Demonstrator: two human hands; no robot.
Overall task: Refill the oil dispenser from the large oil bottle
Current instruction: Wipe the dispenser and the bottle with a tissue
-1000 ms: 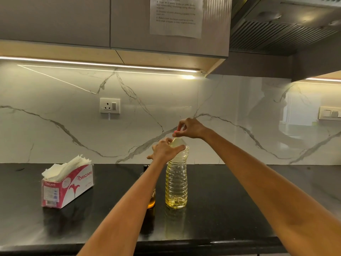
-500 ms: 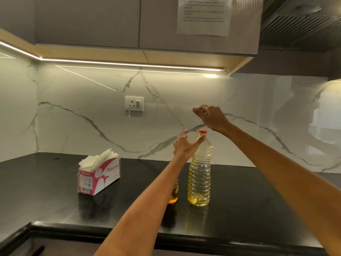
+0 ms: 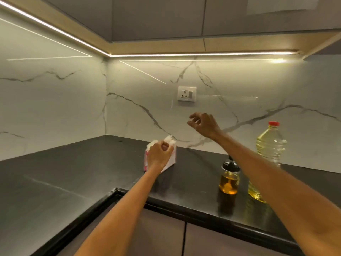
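So my left hand (image 3: 160, 156) is curled on the tissues (image 3: 168, 140) in the box (image 3: 172, 160), pinching some. Right hand (image 3: 203, 124) hangs in the air, fingers loosely curled, holding nothing. Bottle (image 3: 270, 145) sits capped in red, oil low, on the counter (image 3: 73, 174) just beside the black-topped dispenser (image 3: 229, 177), amber oil filling its lower part.

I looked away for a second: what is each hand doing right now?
Left hand: fingers curled on the tissues in the tissue box.
Right hand: in the air, fingers loosely curled, holding nothing.
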